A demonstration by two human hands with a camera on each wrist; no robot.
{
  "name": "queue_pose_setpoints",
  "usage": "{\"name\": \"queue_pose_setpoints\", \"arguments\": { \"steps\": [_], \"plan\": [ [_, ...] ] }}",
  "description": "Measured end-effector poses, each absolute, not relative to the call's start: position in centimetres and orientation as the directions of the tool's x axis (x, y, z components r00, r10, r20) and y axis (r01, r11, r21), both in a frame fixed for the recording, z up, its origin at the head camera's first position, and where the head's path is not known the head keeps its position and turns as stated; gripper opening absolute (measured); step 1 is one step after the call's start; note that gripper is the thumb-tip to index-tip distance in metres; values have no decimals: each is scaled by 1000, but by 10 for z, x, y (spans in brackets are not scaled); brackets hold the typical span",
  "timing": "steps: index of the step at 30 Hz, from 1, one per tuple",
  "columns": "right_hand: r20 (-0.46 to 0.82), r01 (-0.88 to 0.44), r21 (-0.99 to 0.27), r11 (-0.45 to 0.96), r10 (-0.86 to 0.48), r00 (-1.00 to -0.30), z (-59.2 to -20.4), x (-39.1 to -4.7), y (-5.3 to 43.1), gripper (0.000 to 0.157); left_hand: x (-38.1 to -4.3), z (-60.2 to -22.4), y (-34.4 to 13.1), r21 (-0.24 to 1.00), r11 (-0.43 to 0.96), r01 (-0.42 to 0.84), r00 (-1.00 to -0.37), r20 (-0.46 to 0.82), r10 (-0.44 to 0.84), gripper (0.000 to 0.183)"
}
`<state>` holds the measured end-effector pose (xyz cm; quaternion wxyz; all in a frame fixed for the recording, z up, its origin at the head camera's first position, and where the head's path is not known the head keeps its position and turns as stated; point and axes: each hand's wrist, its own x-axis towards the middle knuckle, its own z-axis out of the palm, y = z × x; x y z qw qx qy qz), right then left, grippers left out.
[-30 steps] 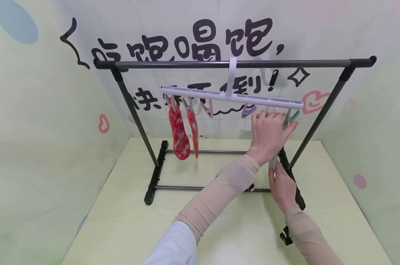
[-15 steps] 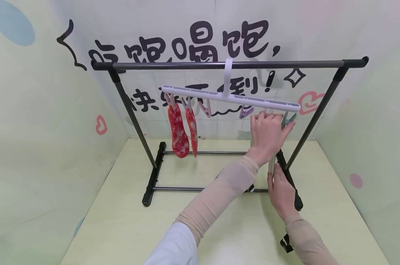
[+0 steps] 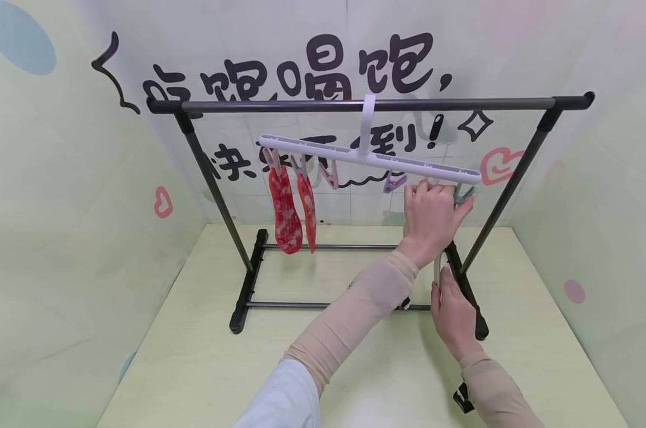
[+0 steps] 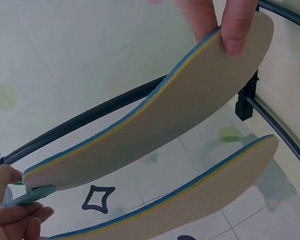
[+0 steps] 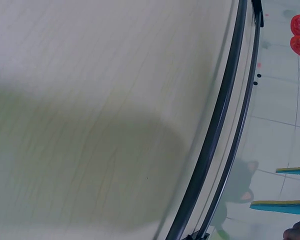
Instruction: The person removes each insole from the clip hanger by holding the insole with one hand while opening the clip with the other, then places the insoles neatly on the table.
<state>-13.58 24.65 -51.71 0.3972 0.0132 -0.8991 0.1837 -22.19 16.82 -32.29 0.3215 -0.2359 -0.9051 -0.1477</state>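
A lilac clip hanger [image 3: 408, 166] hangs by its hook from the rack's top bar, right end lower. Under that end my left hand [image 3: 431, 217] pinches a green clothespin [image 4: 35, 194] at the upper end of a beige insole [image 4: 155, 125] with blue and yellow edges. Lower down, my right hand [image 3: 455, 318] grips the insole's other end, thumb on one face and fingers behind. A second beige insole [image 4: 175, 200] hangs alongside, its top hidden by the left hand. Two red mottled insoles [image 3: 285, 217] hang from pink clothespins at the hanger's left.
A pink clothespin [image 3: 329, 176] and a purple clothespin [image 3: 394, 182] dangle mid-hanger without insoles. The dark metal rack [image 3: 248, 106] stands on a pale wood table [image 3: 194, 368] before a lettered backdrop. A small black object [image 3: 463, 397] lies near the right forearm.
The hanger's right end has dipped slightly and the whole hanger has shifted a little left. Both hands keep nearly the same places on the clothespin and the beige insole.
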Motion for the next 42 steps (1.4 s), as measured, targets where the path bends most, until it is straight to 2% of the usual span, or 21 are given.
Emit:
{"name": "queue_pose_setpoints", "arguments": {
  "steps": [9,20,31,42],
  "plan": [
    [727,-184,-336,924,131,-674,-519,-133,250,44,-224,-324,166,65,846,529,-656,664,359,38],
    [772,-220,-341,914,139,-621,-523,-133,250,41,-225,-325,164,-28,847,531,-575,723,384,37],
    [731,-165,-388,907,193,-655,-529,-122,251,38,-226,-322,162,-37,842,539,-552,740,385,36],
    [641,-87,-450,889,253,-725,-533,-105,260,39,-224,-321,162,-50,843,536,-551,735,394,37]
  ]
}}
